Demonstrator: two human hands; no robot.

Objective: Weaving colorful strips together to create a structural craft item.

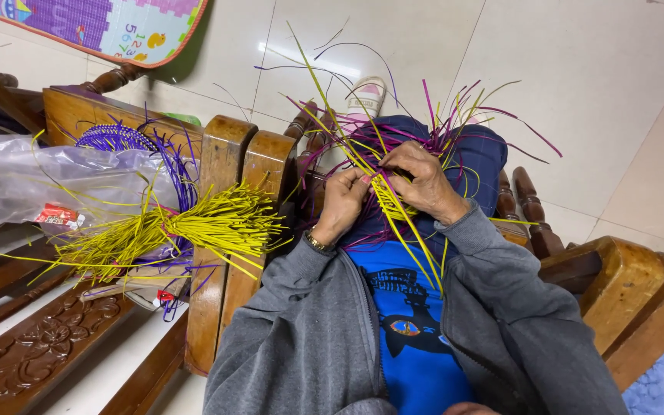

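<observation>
Woven strips of thin yellow and purple plastic (384,192) lie in your lap over the dark blue trousers, a narrow yellow plaited band running down toward your blue shirt while loose purple and yellow ends fan out above it in all directions. Your left hand (342,201) pinches the band from the left with its grip closed tight on the yellow strands, and your right hand (423,181) curls over the top with its fingers closed among the purple ends. Just beside you, on the carved wooden chair (224,165), rests a loose bundle of yellow strips (194,227).
</observation>
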